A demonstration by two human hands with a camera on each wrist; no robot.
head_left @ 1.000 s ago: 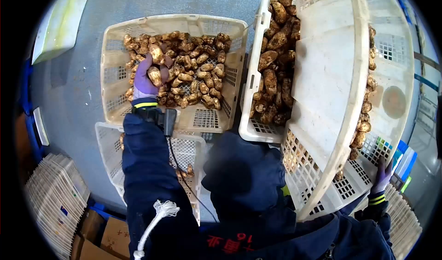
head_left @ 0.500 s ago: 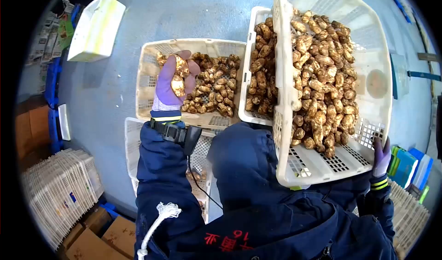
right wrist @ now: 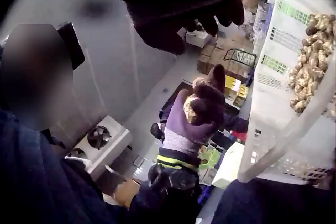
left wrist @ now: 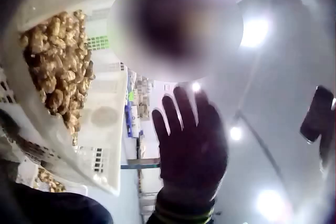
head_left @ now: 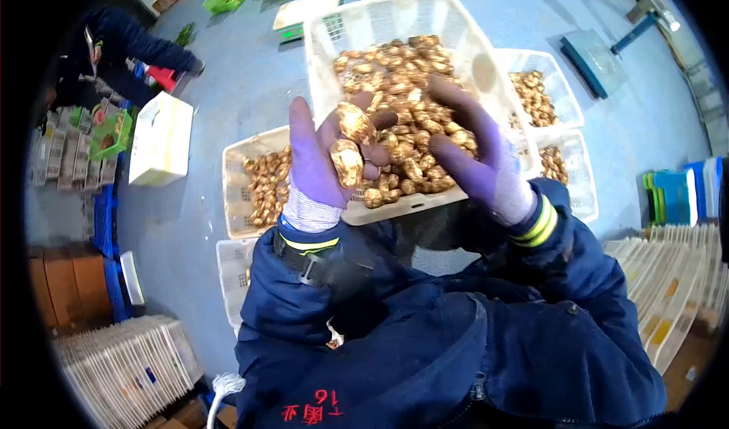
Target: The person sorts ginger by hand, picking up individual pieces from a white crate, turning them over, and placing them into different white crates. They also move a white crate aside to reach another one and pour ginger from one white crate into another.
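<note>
Fingers of our left hand (head_left: 328, 159), in purple glove, curl round two mottled mushrooms (head_left: 347, 163), one nearer fingertips, other lower in palm. Fingers of our right hand (head_left: 486, 156) spread, thumb apart, gripping nothing. Both hands above near side of white basket (head_left: 326, 45); heap of mushrooms (head_left: 418, 118) inside it. Second basket (head_left: 235, 193), also part filled, on floor (head_left: 209, 137) to our left; two more to our right.

The crate (head_left: 386, 20) is smooth plastic, the jacket (head_left: 395, 353) matt cloth.
</note>
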